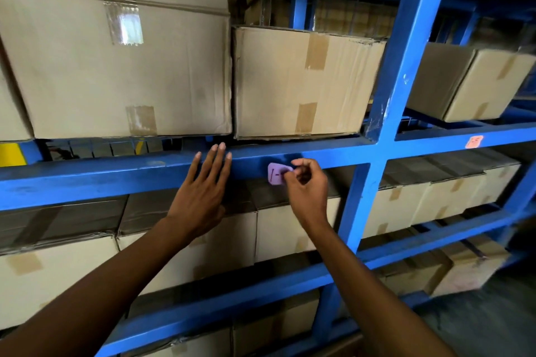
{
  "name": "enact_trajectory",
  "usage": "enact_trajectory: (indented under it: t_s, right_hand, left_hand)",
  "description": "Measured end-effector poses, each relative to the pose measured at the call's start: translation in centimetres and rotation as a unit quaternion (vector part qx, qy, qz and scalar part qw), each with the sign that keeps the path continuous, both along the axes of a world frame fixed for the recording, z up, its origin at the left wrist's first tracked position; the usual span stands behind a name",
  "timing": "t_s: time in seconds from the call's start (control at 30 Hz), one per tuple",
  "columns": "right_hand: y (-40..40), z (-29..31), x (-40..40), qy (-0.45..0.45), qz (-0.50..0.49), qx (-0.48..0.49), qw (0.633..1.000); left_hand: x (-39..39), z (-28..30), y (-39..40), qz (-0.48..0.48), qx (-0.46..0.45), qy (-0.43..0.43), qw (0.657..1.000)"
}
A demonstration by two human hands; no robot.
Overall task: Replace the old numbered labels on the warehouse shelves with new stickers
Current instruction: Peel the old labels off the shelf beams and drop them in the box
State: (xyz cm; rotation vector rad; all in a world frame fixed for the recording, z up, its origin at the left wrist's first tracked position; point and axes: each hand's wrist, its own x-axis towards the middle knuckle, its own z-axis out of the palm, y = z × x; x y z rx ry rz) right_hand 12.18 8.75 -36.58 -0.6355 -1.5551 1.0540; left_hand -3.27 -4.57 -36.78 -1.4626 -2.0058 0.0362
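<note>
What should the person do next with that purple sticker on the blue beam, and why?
Probably keep peeling. The right hand pinches the right edge of the purple sticker, which lies on the blue beam, while the left hand rests flat on the beam beside it. Pulling slowly leftward would likely lift it off whole.

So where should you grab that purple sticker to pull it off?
Pinch the purple sticker at its right edge, coming from the right, where the right hand is already pinching it. It lies flat on the blue beam, so an edge probably has to be lifted first.
</note>
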Motion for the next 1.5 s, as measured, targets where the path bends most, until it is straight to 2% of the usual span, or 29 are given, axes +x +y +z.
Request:
enact_trajectory:
  t_s: [0.1, 0.23, 0.47, 0.6, 0.7, 0.83, 0.93, 1.03, 1.17, 1.3, 1.5]
  right_hand:
    - [2.6, -0.5, 3.1, -0.019, -0.04, -0.018, 0.999]
    - [6.7, -3.0, 7.7, -0.021, -0.076, -0.095, 0.992]
    - [15.3, -8.0, 16.3, -0.016, -0.088, -0.165, 0.982]
    - [22.0, -11.8, 19.5, -0.057, -0.077, -0.199, 0.975]
    - [25.2, -16.4, 21.2, -0.114, -0.064, -0.236, 0.963]
    - [26.8, -25.7, 22.7, -0.237, -0.019, -0.303, 0.923]
    - [26.5, -30.9, 24.0, -0.3, 0.004, -0.356, 0.885]
    - [25.5, -34.1, 26.4, -0.393, 0.049, -0.39, 0.831]
    - [24.3, -36.9, 28.7, -0.439, 0.034, -0.428, 0.789]
    - [23.8, -38.6, 29.8, -0.464, 0.044, -0.448, 0.763]
    - [24.0, -40.2, 30.3, -0.486, 0.038, -0.44, 0.755]
  left_hand:
    - [1.8, -0.4, 2.6, -0.063, -0.032, 0.044, 0.997]
    - [5.5, -0.8, 7.9, -0.07, -0.034, 0.025, 0.997]
    - [13.0, -2.4, 19.8, -0.112, -0.036, 0.057, 0.991]
    - [18.0, -5.5, 26.5, -0.115, -0.043, 0.072, 0.99]
    - [20.4, -10.2, 29.6, -0.067, -0.085, 0.064, 0.992]
    - [22.5, -16.7, 30.0, -0.007, -0.169, 0.048, 0.984]
    - [23.5, -18.8, 30.4, 0.009, -0.191, 0.048, 0.98]
    - [23.9, -20.3, 31.1, 0.029, -0.2, 0.036, 0.979]
    - [23.1, -20.9, 31.0, 0.0, -0.208, 0.021, 0.978]
    - [23.3, -20.9, 31.0, -0.005, -0.22, 0.007, 0.976]
    - [22.6, -20.8, 30.9, -0.025, -0.217, 0.007, 0.976]
